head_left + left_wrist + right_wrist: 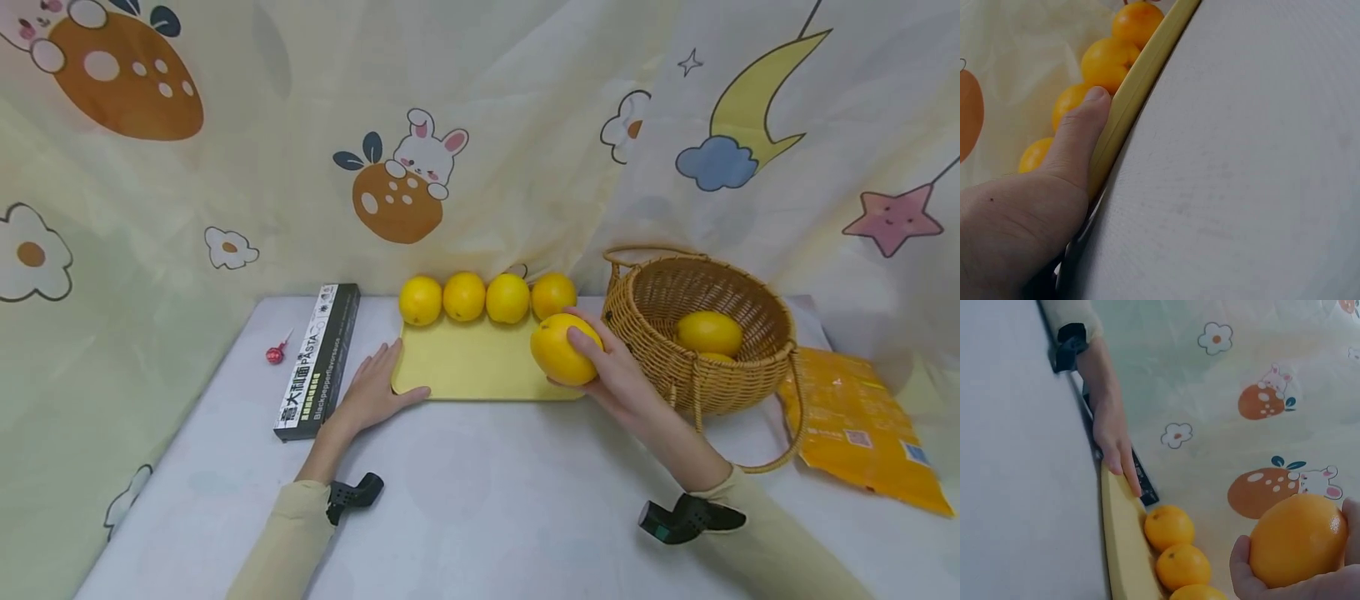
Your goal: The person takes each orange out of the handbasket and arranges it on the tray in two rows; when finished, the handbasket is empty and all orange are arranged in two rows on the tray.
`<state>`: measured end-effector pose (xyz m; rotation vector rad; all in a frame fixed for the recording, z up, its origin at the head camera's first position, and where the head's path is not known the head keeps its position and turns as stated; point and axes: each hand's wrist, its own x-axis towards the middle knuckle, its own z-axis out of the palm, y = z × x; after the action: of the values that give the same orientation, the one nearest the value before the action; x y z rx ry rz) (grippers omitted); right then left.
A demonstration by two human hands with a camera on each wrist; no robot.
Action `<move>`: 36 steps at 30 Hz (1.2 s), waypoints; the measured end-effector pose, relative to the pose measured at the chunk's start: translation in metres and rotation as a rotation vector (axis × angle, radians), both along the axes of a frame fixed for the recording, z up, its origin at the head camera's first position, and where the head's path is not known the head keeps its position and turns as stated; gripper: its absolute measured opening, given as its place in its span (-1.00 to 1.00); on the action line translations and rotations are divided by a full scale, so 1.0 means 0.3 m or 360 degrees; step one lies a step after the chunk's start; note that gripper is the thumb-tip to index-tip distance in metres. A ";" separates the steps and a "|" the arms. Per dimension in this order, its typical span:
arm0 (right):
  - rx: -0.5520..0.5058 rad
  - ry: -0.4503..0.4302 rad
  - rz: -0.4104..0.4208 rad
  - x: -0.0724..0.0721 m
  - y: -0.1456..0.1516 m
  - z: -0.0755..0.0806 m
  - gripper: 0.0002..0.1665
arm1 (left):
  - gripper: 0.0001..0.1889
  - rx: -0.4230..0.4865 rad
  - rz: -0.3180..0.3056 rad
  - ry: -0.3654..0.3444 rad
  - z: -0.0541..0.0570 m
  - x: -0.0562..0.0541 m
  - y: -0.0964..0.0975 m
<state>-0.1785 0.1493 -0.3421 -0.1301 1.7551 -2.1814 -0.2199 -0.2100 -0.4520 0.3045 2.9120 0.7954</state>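
Observation:
My right hand (pixel 619 371) holds a yellow lemon (pixel 564 348) above the right end of a pale yellow board (pixel 472 367), thumb on one side and fingers on the other. The same lemon (pixel 1297 540) fills the lower right of the right wrist view. At the board's left end rests my left hand (pixel 372 387), fingers straight along the edge and thumb over the front rim. Several lemons (pixel 464 297) stand in a row along the board's back edge. To the right, a wicker basket (pixel 652 350) contains more lemons (pixel 708 333), one partly hidden below another.
Left of the board lies a black and white pasta box (pixel 318 362), with a small red lollipop (pixel 276 354) beyond it. An orange packet (pixel 862 425) lies right of the basket, whose front handle (pixel 797 442) hangs down to the table. A printed cloth (pixel 525 125) hangs behind.

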 end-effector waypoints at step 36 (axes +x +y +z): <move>0.0878 0.0277 -0.0020 -0.265 -0.534 -0.190 -0.07 | 0.21 -0.0032 -0.0013 0.0007 0.004 0.005 -0.003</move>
<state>-0.2579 -0.0110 -0.3991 -0.1755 2.3865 -1.6530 -0.2184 -0.2109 -0.4508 0.3168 2.9189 0.7643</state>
